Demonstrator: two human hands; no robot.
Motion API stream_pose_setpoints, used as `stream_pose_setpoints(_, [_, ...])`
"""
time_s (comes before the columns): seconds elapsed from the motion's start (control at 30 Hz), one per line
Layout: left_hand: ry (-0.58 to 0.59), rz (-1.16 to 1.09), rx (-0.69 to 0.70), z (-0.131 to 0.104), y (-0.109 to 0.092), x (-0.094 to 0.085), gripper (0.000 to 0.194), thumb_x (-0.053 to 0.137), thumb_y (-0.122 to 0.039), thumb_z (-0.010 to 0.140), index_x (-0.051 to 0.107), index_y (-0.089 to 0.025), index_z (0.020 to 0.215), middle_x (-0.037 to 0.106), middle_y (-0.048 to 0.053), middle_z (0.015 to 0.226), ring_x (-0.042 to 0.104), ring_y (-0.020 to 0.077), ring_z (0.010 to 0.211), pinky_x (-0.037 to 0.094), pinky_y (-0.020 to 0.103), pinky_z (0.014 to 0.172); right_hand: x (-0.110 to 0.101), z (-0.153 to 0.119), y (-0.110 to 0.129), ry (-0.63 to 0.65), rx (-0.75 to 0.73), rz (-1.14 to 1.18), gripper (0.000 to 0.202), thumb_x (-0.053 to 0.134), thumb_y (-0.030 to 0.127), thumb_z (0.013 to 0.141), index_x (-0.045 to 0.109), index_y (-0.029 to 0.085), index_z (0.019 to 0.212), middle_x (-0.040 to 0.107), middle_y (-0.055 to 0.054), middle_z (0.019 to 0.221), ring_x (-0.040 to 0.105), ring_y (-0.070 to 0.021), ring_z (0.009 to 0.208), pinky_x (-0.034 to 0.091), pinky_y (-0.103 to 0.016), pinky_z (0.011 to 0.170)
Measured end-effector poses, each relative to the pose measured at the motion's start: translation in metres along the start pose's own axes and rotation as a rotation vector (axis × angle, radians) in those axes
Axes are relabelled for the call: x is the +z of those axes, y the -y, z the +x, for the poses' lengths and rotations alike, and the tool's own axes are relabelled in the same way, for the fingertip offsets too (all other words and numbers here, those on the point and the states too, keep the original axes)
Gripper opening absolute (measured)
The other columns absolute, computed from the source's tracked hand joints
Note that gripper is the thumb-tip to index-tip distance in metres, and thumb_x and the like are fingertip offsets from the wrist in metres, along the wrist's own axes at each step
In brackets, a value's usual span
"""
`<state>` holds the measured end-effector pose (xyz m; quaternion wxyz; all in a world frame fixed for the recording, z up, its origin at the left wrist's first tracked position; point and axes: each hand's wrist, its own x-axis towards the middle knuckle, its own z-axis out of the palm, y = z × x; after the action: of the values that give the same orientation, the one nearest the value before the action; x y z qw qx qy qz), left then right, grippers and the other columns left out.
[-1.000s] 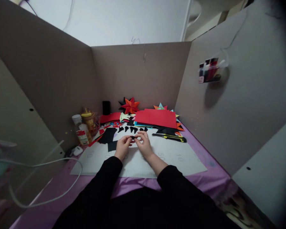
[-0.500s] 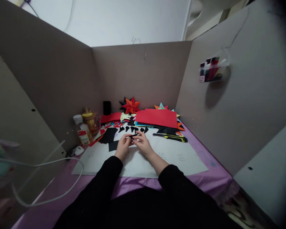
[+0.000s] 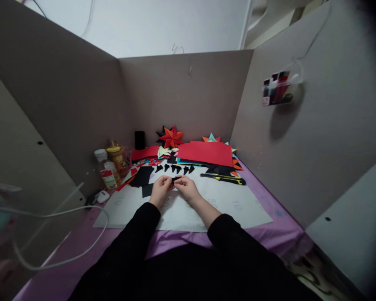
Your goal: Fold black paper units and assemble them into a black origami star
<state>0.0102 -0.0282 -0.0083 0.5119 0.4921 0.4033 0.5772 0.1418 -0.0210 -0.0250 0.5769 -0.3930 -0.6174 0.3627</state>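
Between my left hand [image 3: 161, 189] and my right hand [image 3: 188, 188] is a small piece of black paper [image 3: 176, 179], pinched by the fingers of both. Its exact fold is mostly hidden by the fingers. Just beyond my hands, several small folded black paper pieces [image 3: 174, 168] lie in a row. Flat black paper sheets [image 3: 143, 177] rest left of my left hand, and a smaller black paper piece [image 3: 146, 191] is close beside it. Under my wrists spreads a large white sheet [image 3: 128, 215] with pencilled numbers.
A yellow and black utility knife [image 3: 225, 179] lies right of my hands. Behind are stacked red paper [image 3: 205, 153] and folded paper stars [image 3: 172, 137]. Bottles and a jar [image 3: 115, 155] stand at left, near a white cable [image 3: 105, 225]. Grey panels [image 3: 184, 96] surround the table.
My right fingers, raised a little before, have come down and closed nearer the black paper. The whole view has shifted slightly.
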Motion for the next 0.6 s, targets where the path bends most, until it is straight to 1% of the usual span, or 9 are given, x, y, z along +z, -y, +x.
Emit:
stream_pose_setpoints(0.07, [-0.016,0.032,0.021,0.000,0.000,-0.001,0.033,0.065,-0.043,0.067,0.054,-0.014,0.076,0.056,-0.002,0.063,0.057,0.0098,0.058,0.051,0.026,0.062,0.001,0.000,-0.001,-0.004,-0.012,-0.048,0.007,0.062,0.022,0.066,0.067,0.018,0.068,0.060,-0.008,0.094,0.057,-0.0199,0.092,0.046,-0.033,0.078])
stream_pose_setpoints(0.13, [-0.037,0.059,0.036,0.000,0.000,-0.001,0.031,0.065,-0.042,0.068,0.055,-0.014,0.076,0.057,-0.001,0.065,0.058,0.0101,0.059,0.052,0.026,0.062,0.002,0.000,-0.001,-0.044,-0.008,-0.068,0.007,0.061,0.022,0.067,0.064,0.017,0.071,0.059,-0.006,0.088,0.057,-0.0182,0.084,0.047,-0.031,0.073])
stream_pose_setpoints(0.2, [-0.041,0.078,0.031,0.000,-0.001,0.000,0.031,0.064,-0.043,0.068,0.055,-0.015,0.077,0.059,0.000,0.067,0.059,0.0116,0.061,0.052,0.026,0.060,0.002,-0.001,0.000,-0.107,0.004,-0.051,0.014,0.059,0.023,0.068,0.060,0.018,0.081,0.059,-0.004,0.085,0.057,-0.0161,0.076,0.047,-0.028,0.065])
stream_pose_setpoints(0.27, [-0.023,0.101,0.028,-0.001,-0.001,0.001,0.031,0.063,-0.043,0.069,0.055,-0.015,0.078,0.060,0.002,0.068,0.061,0.0136,0.063,0.052,0.025,0.058,0.002,-0.002,0.003,-0.160,0.008,-0.028,0.023,0.058,0.024,0.069,0.057,0.019,0.091,0.059,-0.003,0.088,0.057,-0.0154,0.075,0.046,-0.026,0.060])
stream_pose_setpoints(0.3, [-0.006,0.117,0.034,-0.002,-0.001,0.001,0.031,0.063,-0.043,0.069,0.055,-0.015,0.078,0.061,0.002,0.068,0.062,0.0145,0.065,0.051,0.025,0.058,0.001,-0.002,0.005,-0.163,0.002,-0.030,0.024,0.058,0.025,0.069,0.056,0.019,0.093,0.059,-0.004,0.090,0.057,-0.0156,0.076,0.046,-0.025,0.060])
stream_pose_setpoints(0.37, [0.032,0.163,0.060,-0.003,-0.001,0.002,0.030,0.061,-0.042,0.071,0.055,-0.014,0.078,0.062,0.003,0.069,0.063,0.0153,0.067,0.050,0.025,0.058,0.000,-0.003,0.008,-0.131,-0.024,-0.066,0.018,0.058,0.026,0.071,0.059,0.019,0.086,0.060,-0.005,0.088,0.057,-0.0165,0.077,0.046,-0.025,0.060])
stream_pose_setpoints(0.43, [0.070,0.215,0.091,-0.006,-0.001,0.003,0.027,0.059,-0.041,0.073,0.056,-0.014,0.079,0.062,0.003,0.069,0.062,0.0150,0.066,0.049,0.024,0.057,-0.002,-0.003,0.010,-0.093,-0.054,-0.104,0.010,0.056,0.027,0.073,0.061,0.018,0.073,0.060,-0.004,0.077,0.057,-0.0167,0.074,0.045,-0.026,0.061])
stream_pose_setpoints(0.5, [0.092,0.264,0.123,-0.008,-0.001,0.004,0.024,0.057,-0.038,0.074,0.054,-0.016,0.082,0.062,0.001,0.066,0.061,0.0140,0.063,0.048,0.024,0.056,-0.003,-0.004,0.011,-0.082,-0.067,-0.123,0.014,0.054,0.026,0.074,0.060,0.018,0.065,0.058,-0.002,0.069,0.056,-0.0162,0.069,0.045,-0.027,0.062])
stream_pose_setpoints(0.6, [0.092,0.335,0.177,-0.009,-0.001,0.004,0.021,0.056,-0.033,0.075,0.053,-0.017,0.089,0.060,-0.002,0.059,0.058,0.0126,0.056,0.045,0.023,0.055,-0.004,-0.003,0.009,-0.085,-0.080,-0.175,0.014,0.053,0.024,0.074,0.059,0.018,0.063,0.057,-0.002,0.067,0.054,-0.0159,0.067,0.044,-0.027,0.062])
